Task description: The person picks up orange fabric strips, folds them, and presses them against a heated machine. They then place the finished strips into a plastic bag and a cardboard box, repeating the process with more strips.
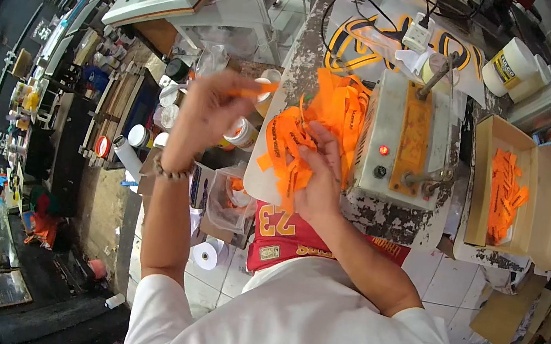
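Observation:
Orange printed strips point(332, 102) lie in a tangled heap on the worn tabletop, left of a metal machine point(401, 141) with a lit red lamp. My right hand point(323, 165) is closed on a bunch of these strips at the table's near left edge, and some hang down from it. My left hand point(213, 113), with a beaded bracelet at the wrist, is raised left of the table. Its fingers pinch a short orange piece point(266, 89) that points toward the heap. Motion blurs part of this hand.
A cardboard box point(474, 223) at the right holds more orange strips. White tubs point(512, 68) stand at the back right. Jars point(166, 115) and a plastic bag point(224, 203) sit left of the table. A power strip point(419, 33) with cables lies behind the machine.

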A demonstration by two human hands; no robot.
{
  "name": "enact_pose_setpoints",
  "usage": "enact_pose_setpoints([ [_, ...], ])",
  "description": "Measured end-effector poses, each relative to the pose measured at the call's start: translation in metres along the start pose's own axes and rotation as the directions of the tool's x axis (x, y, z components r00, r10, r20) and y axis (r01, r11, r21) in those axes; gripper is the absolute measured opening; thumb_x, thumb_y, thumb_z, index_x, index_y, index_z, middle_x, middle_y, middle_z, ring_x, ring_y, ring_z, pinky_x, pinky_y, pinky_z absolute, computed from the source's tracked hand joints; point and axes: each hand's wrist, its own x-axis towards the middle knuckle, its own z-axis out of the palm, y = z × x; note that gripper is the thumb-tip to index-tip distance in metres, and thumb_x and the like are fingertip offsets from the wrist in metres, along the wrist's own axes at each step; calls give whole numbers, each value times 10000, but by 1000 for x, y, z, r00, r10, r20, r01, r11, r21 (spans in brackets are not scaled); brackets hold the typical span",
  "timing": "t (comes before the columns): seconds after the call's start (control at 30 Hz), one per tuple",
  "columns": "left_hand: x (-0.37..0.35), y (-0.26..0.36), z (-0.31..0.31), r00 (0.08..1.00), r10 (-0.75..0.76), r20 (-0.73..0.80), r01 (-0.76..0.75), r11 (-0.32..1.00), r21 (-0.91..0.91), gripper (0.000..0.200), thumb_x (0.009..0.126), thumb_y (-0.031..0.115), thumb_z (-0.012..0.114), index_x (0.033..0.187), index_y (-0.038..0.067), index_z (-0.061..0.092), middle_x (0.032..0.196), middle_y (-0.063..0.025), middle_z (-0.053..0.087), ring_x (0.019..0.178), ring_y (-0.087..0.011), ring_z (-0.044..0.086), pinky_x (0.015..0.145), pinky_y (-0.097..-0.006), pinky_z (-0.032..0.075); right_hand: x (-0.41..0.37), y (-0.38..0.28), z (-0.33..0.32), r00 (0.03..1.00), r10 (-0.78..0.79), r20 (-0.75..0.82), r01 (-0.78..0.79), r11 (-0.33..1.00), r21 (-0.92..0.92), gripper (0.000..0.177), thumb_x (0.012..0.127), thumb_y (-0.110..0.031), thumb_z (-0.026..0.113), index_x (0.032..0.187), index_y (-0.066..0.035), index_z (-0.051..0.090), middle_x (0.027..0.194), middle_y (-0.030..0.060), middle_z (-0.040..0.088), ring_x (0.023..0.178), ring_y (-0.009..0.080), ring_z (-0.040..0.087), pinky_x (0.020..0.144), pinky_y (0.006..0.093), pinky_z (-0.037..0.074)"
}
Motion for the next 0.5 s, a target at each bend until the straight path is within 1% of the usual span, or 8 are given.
enact_pose_setpoints([
  [0.1, -10, 3, 25, 1000, 22, 9, -22, 996, 90, 183, 849, 68, 687, 976, -64, 681, 816, -53, 685, 749, -89, 620, 656, -240, 492, 3, -1, 1, 999, 7, 32, -8, 1000, 12, 406, 895, 50, 481, 1284, -65, 489, 1277, 88, 511, 1182, 221, 541, 997, 375, 481],
  [0.13, -9, -3, 24, 999, -30, 41, 25, 993, 118, 177, 856, 78, 689, 958, -66, 675, 802, -55, 687, 744, -87, 620, 645, -241, 491, 4, -1, 0, 999, 11, 33, -12, 1000, 12, 406, 895, 50, 481, 1284, -65, 489, 1277, 88, 511, 1182, 221, 541, 997, 375, 481],
  [0.2, -6, -7, 16, 994, -85, 66, 74, 986, 152, 176, 864, 89, 691, 940, -69, 668, 789, -57, 689, 739, -86, 619, 634, -242, 489, 6, 1, -3, 998, 15, 66, -21, 996, 88, 349, 906, 36, 499, 1239, -66, 489, 1241, 89, 507, 1193, 261, 545, 999, 468, 504],
  [0.27, 0, -2, 5, 994, -106, -12, 105, 992, -73, 165, 872, 101, 693, 901, -59, 659, 771, -62, 689, 688, -85, 608, 604, -245, 483, 6, 1, -7, 997, 21, 79, -28, 995, 92, 340, 910, 34, 495, 1235, -65, 488, 1244, 92, 508, 1189, 268, 550, 994, 477, 508],
  [0.33, 8, 11, -9, 993, -120, -18, 119, 991, -66, 134, 876, 83, 674, 874, -48, 651, 750, -64, 683, 646, -66, 579, 568, -241, 461, 6, 2, -11, 996, 21, 92, -30, 995, 99, 331, 914, 31, 492, 1232, -64, 486, 1247, 95, 509, 1186, 276, 555, 989, 486, 512],
  [0.4, 17, 25, -26, 989, -149, 24, 145, 981, 126, 111, 914, 68, 633, 894, -41, 637, 795, -68, 688, 715, -93, 636, 614, -229, 485, 5, 3, -14, 994, 81, 80, -87, 993, 80, 329, 924, 31, 478, 1239, -65, 481, 1252, 100, 511, 1176, 284, 565, 989, 481, 514],
  [0.43, 22, 26, -33, 995, -90, 37, 85, 990, 112, 100, 903, 63, 636, 869, -31, 633, 772, -63, 682, 683, -94, 638, 599, -233, 487, 4, 2, -14, 994, 78, 82, -85, 993, 84, 329, 924, 31, 478, 1239, -65, 481, 1252, 100, 511, 1176, 284, 565, 989, 481, 514],
  [0.5, 32, 35, -47, 995, -86, 53, 76, 983, 165, 101, 902, 63, 637, 860, -28, 632, 759, -62, 678, 664, -96, 636, 584, -229, 482, 2, 1, -15, 991, 86, 104, -96, 991, 89, 322, 942, 24, 454, 1246, -78, 486, 1265, 128, 517, 1197, 293, 553, 1022, 473, 492],
])
